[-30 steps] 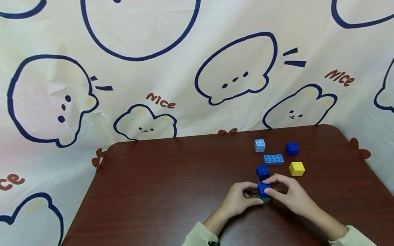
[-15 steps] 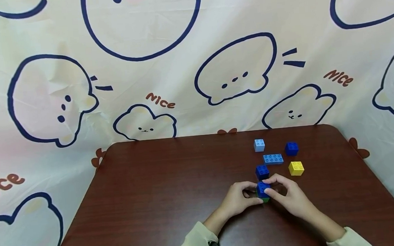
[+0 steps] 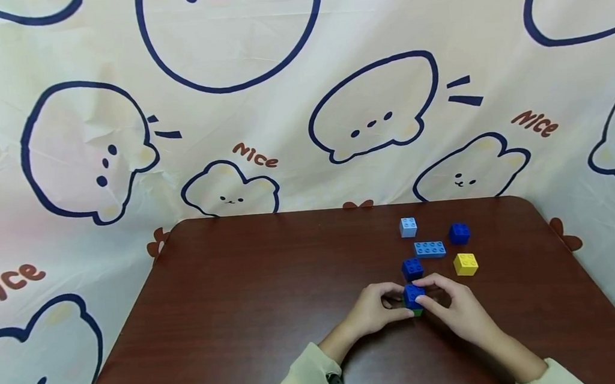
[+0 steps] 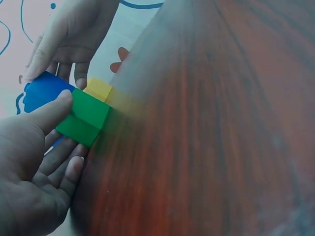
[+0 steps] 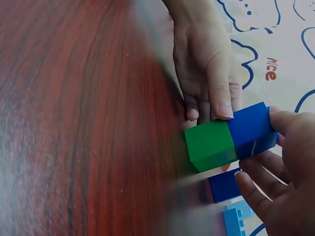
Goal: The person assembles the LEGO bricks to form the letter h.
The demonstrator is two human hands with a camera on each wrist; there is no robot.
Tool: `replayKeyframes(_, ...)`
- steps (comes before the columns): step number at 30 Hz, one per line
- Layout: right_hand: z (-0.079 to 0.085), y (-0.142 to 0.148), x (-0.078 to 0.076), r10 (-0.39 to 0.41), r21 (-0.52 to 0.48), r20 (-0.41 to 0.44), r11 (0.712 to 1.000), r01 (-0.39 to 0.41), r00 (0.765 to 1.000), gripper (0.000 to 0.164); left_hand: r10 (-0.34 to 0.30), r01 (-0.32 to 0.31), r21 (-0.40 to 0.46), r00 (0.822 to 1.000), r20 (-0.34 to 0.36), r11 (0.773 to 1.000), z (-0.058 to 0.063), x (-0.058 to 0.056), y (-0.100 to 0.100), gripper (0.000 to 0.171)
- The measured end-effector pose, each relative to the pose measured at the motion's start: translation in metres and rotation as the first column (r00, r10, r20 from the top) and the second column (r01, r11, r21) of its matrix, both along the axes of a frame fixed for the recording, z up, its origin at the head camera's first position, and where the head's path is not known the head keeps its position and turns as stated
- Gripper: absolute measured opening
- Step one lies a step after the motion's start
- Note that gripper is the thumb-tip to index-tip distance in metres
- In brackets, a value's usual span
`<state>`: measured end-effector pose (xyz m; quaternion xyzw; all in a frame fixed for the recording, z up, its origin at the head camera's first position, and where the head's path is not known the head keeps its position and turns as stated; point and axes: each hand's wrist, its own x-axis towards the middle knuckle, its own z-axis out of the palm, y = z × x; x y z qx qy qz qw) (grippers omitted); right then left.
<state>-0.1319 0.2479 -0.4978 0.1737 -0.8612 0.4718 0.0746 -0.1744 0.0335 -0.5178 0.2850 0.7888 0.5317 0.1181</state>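
Note:
A blue building brick [image 3: 413,296] sits on top of a green brick [image 5: 209,145], their faces meeting in line in the right wrist view. My left hand [image 3: 373,310] grips the green brick low down from the left, its thumb near the seam between the two. From the right, my right hand [image 3: 460,309] pinches the blue brick between thumb and fingers. In the head view only a strip of green shows below the blue. Just behind this pair stands another dark blue brick [image 3: 412,269].
Beyond the hands, a light blue brick [image 3: 408,227], a longer blue brick [image 3: 429,249], a dark blue brick [image 3: 459,233] and a yellow brick [image 3: 465,264] stand on the brown table [image 3: 239,294]. A printed cloth [image 3: 291,121] hangs behind the table.
The head view has shifted slightly, moving the whole scene a little to the right. Both hands keep their hold on the blue and green bricks.

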Motion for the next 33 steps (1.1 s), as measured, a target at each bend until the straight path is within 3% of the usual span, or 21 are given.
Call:
replayKeyframes(6, 0.004, 0.003, 0.002, -0.006, 0.103, -0.021, 0.995, 0.008, 1.0, 0.029, -0.013, 0.012, -0.029, 0.999, -0.032, 0.999, 0.002, -0.001, -0.002, 0.035)
replayKeyframes(10, 0.01, 0.008, 0.004, -0.025, 0.178, -0.043, 0.983, 0.033, 0.999, 0.036, -0.009, 0.008, -0.042, 1.0, -0.016, 0.999, 0.003, -0.002, -0.003, 0.035)
replayKeyframes(20, 0.022, 0.031, 0.003, -0.081, 0.184, -0.083, 0.978, 0.095, 0.993, 0.042, 0.012, -0.014, -0.093, 1.0, -0.025, 0.996, 0.009, -0.004, -0.017, 0.037)
replayKeyframes(33, 0.02, 0.054, -0.007, -0.153, 0.191, -0.185, 0.963, 0.189, 0.971, 0.045, 0.046, -0.048, -0.117, 0.999, -0.017, 0.992, 0.011, -0.011, -0.049, 0.04)
